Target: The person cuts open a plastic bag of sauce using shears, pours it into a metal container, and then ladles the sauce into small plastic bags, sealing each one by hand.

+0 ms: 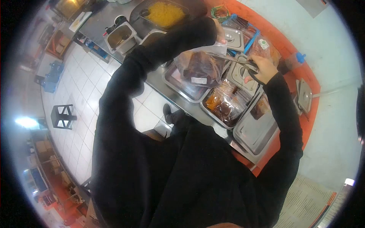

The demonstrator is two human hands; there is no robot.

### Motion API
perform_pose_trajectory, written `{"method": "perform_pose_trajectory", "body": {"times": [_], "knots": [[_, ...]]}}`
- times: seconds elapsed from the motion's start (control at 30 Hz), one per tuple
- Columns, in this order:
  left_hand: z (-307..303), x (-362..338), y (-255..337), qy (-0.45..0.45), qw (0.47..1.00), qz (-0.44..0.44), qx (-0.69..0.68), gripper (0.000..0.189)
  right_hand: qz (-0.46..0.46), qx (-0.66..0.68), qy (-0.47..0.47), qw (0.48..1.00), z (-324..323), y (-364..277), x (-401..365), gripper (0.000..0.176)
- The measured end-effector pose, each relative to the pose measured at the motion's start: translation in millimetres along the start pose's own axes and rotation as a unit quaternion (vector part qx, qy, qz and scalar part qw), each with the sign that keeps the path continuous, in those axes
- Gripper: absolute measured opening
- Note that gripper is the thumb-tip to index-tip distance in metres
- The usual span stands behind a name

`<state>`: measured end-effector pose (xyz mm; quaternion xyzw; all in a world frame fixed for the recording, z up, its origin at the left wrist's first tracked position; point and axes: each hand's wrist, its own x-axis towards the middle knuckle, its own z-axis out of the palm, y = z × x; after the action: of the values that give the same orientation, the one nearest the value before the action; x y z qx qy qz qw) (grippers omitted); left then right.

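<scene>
My left hand (219, 33) is closed on the top edge of a clear plastic bag (199, 68), its fingers partly hidden by the black sleeve. Brownish food fills the bag, and a white label is stuck near its bottom. My right hand (265, 69) grips a pair of scissors (235, 60) by the dark handles. The blades point left and lie across the bag's upper part, just under my left hand. Beneath the bag is a shallow metal tray (171, 78). A metal pan of bagged food (224, 104), orange and dark brown, sits nearer to me.
Metal lids (243, 76) lie under my right hand, and an empty-looking tray (255, 129) sits by my right arm. A black pan of yellow shredded food (163, 14) stands at the back left. A blue-capped bottle (295, 60) is at the right wall. A black stool (63, 116) stands on the floor.
</scene>
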<state>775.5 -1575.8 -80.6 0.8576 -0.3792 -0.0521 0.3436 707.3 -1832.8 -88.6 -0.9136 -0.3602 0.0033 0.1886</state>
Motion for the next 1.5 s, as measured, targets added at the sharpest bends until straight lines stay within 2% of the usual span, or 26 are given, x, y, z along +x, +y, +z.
{"method": "perform_pose_trajectory", "body": {"times": [0.03, 0.17, 0.33, 0.47, 0.57, 0.63, 0.7, 0.77, 0.8, 0.83, 0.87, 0.9, 0.93, 0.97, 1.03, 1.07, 1.1, 1.13, 1.2, 1.23, 1.27, 1.3, 1.37, 1.43, 1.47, 1.5], "knots": [[-1, 0, 2, 0.006, 1.0, 0.03, 0.008, 0.021, -0.002, 0.0, 0.0, 1.0, 0, 1, 1, 0.063], [-4, -2, 9, 0.004, 0.999, 0.027, -0.025, 0.021, 0.001, 0.006, -0.016, 1.0, 0, -1, 6, 0.062], [-4, -1, 9, 0.014, 1.0, 0.016, 0.016, 0.021, 0.018, 0.003, -0.039, 0.999, 1, 3, 9, 0.062], [-5, -2, 15, -0.009, 1.0, 0.007, 0.027, 0.022, 0.027, -0.067, -0.027, 0.997, -9, -3, 14, 0.057], [6, -2, 18, 0.013, 0.997, 0.054, 0.056, 0.023, 0.0, -0.082, 0.004, 0.997, -3, -15, 20, 0.045], [18, 0, 29, 0.055, 0.99, 0.126, -0.02, 0.019, -0.02, -0.083, 0.035, 0.996, 5, -27, 27, 0.038], [14, -2, 43, 0.043, 0.994, 0.097, -0.009, 0.017, 0.04, -0.196, -0.074, 0.977, 9, -36, 35, 0.03], [10, -8, 44, 0.154, 0.984, 0.091, -0.014, 0.016, 0.025, -0.165, -0.062, 0.984, 13, -28, 34, 0.029], [7, -12, 38, 0.155, 0.984, 0.091, -0.014, 0.016, 0.018, -0.123, -0.019, 0.992, 11, -25, 30, 0.03], [2, -19, 28, 0.18, 0.979, 0.053, -0.084, 0.016, 0.011, -0.081, 0.025, 0.996, 8, -21, 25, 0.031], [-6, -27, 23, 0.205, 0.967, 0.016, -0.151, 0.017, 0.02, -0.036, 0.024, 0.999, 3, -10, 17, 0.035], [-8, -39, 19, 0.244, 0.962, -0.008, -0.124, 0.018, 0.028, 0.007, 0.023, 0.999, -4, 3, 8, 0.039], [-7, -50, 15, 0.292, 0.945, -0.007, -0.149, 0.018, 0.048, 0.064, -0.001, 0.997, -13, 16, -4, 0.05], [-6, -63, 21, 0.319, 0.918, -0.078, -0.223, 0.017, 0.11, 0.092, -0.015, 0.99, -19, 31, -16, 0.053], [4, -75, 27, 0.371, 0.882, -0.09, -0.278, 0.019, 0.142, 0.111, 0.035, 0.983, -7, 50, -36, 0.045], [10, -79, 31, 0.417, 0.847, -0.112, -0.31, 0.018, 0.144, 0.111, 0.033, 0.983, 3, 46, -37, 0.045], [15, -81, 34, 0.461, 0.808, -0.135, -0.341, 0.017, 0.23, 0.413, 0.066, 0.879, 18, 35, -36, 0.048], [21, -82, 36, 0.459, 0.808, -0.135, -0.344, 0.017, 0.291, 0.668, 0.096, 0.678, 32, 22, -34, 0.05], [34, -80, 38, 0.529, 0.766, -0.103, -0.35, 0.013, 0.209, 0.58, 0.138, 0.775, 68, -17, -28, 0.047], [39, -78, 40, 0.526, 0.767, -0.102, -0.352, 0.013, 0.196, 0.588, 0.212, 0.755, 91, -32, -15, 0.047], [44, -78, 42, 0.546, 0.742, -0.101, -0.375, 0.012, 0.181, 0.595, 0.284, 0.73, 112, -40, -7, 0.048], [47, -80, 44, 0.566, 0.716, -0.101, -0.397, 0.012, 0.147, 0.419, 0.295, 0.846, 122, -39, -7, 0.051], [47, -85, 44, 0.576, 0.71, -0.124, -0.386, 0.012, 0.244, 0.53, 0.318, 0.747, 125, -57, 4, 0.051], [42, -91, 40, 0.647, 0.731, -0.103, -0.19, 0.018, 0.242, 0.526, 0.327, 0.747, 131, -54, 5, 0.051], [39, -90, 53, 0.685, 0.715, -0.127, -0.06, 0.026, 0.238, 0.515, 0.337, 0.751, 133, -53, 6, 0.05], [38, -99, 54, 0.655, 0.684, -0.153, 0.283, 0.036, 0.239, 0.519, 0.342, 0.746, 134, -53, 7, 0.05]]}}
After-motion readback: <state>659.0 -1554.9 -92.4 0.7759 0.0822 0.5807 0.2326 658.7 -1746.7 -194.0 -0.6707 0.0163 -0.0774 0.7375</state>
